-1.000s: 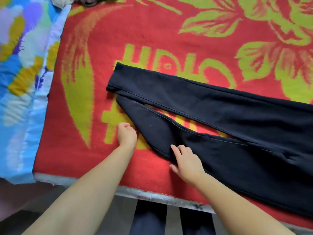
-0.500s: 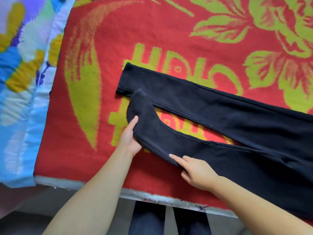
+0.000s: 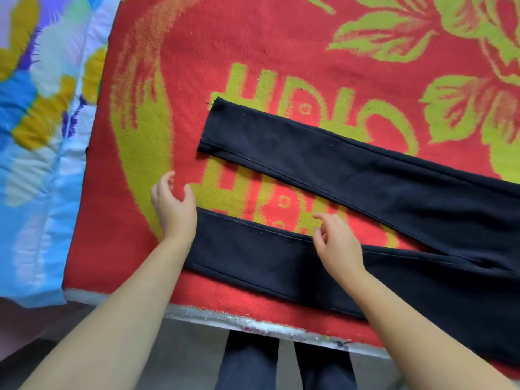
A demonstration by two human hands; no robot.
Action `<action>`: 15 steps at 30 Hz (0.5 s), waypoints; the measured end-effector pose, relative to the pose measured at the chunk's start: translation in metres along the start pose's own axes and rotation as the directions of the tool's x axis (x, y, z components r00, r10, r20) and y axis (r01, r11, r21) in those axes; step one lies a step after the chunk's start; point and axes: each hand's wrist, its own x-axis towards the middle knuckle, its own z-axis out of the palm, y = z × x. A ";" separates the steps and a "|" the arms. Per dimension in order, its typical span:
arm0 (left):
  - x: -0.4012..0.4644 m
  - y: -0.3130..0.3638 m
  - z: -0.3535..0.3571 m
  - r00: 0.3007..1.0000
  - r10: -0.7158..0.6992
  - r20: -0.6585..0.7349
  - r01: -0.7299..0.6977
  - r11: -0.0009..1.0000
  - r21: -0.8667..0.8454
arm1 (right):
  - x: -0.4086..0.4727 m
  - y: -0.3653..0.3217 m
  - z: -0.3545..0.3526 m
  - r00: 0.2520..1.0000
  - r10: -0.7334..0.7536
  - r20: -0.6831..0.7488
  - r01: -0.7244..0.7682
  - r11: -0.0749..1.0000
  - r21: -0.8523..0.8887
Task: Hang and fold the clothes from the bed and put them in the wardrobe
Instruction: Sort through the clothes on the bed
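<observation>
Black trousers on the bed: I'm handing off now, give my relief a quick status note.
Left hand: open, at the near leg's cuff end, holding nothing.
Right hand: open, fingers curled over the near leg's upper edge, no grip.
Trousers: flat on the red blanket, legs spread in a V, cuffs to the left, unfolded.
Done: both legs laid straight.
Left: bring the legs together, fold, carry to the wardrobe, which is not in view.

Your 2 bare forearms reach forward from the bottom of the view, angled slightly toward each other. Your left hand (image 3: 174,209) is raised with the palm turned inward, fingers loosely spread and curled, thumb apart, gripping nothing. Your right hand (image 3: 339,243) sits a little nearer to you, back up, fingers bent and parted, also loose and empty. Both wrists are straight.
</observation>
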 end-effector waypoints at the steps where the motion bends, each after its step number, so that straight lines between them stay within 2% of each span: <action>1: 0.012 0.016 0.012 0.994 0.061 0.086 -0.062 0.998 0.014 | 0.013 0.007 -0.008 0.995 0.078 -0.068 -0.080 0.996 -0.029; 2: 0.022 0.034 0.026 0.985 0.056 0.164 -0.065 0.997 0.048 | 0.024 0.015 -0.014 0.987 0.147 -0.061 -0.153 0.982 -0.110; 4: 0.043 0.054 0.050 0.962 -0.102 0.251 0.064 0.986 0.155 | 0.040 0.030 -0.022 0.971 0.235 0.051 -0.205 0.917 -0.342; 5: 0.052 0.062 0.059 0.949 -0.170 0.264 0.123 0.975 0.185 | 0.046 0.036 -0.024 0.963 0.250 0.103 -0.181 0.879 -0.441; 7: 0.068 0.075 0.071 0.933 -0.179 0.312 0.151 0.982 0.113 | 0.061 0.043 -0.026 0.960 0.232 0.155 -0.119 0.843 -0.525; 10: 0.074 0.083 0.068 0.920 -0.051 0.388 0.029 0.998 0.064 | 0.081 0.042 -0.033 0.956 0.217 0.195 -0.101 0.872 -0.479; 12: 0.067 0.074 0.054 0.942 0.028 0.334 -0.051 0.997 0.059 | 0.077 0.041 -0.035 0.964 0.178 0.196 -0.085 0.909 -0.408; 15: 0.054 0.039 0.029 0.964 0.048 0.261 -0.058 0.998 0.029 | 0.047 0.044 -0.031 0.967 0.059 0.249 0.014 0.960 -0.281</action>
